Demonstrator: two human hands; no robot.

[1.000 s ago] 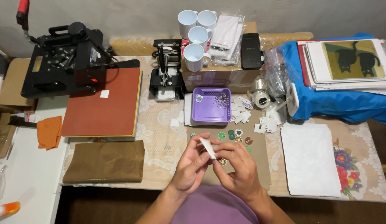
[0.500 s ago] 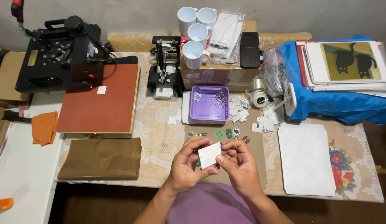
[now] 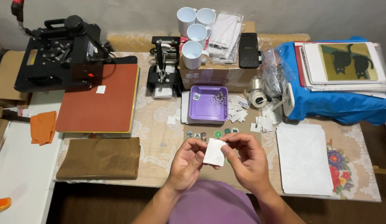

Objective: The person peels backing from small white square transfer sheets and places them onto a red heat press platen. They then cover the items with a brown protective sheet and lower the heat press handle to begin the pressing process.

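My left hand and my right hand hold a small white paper square between them, just above the table's front edge. Both pinch it with thumb and fingers, the left at its lower left side, the right at its upper right corner. Right behind the hands lies a row of small round badges. Beyond that stands a purple plastic basket with small metal rings inside.
A black heat press with a red-brown pad sits at left, a brown sheet in front. White mugs stand on a cardboard box. White sheets lie at right, blue bag behind. Paper scraps surround the basket.
The paper piece was edge-on between my fingers a second ago; it has turned flat toward the camera. Both hands stayed in about the same spot.
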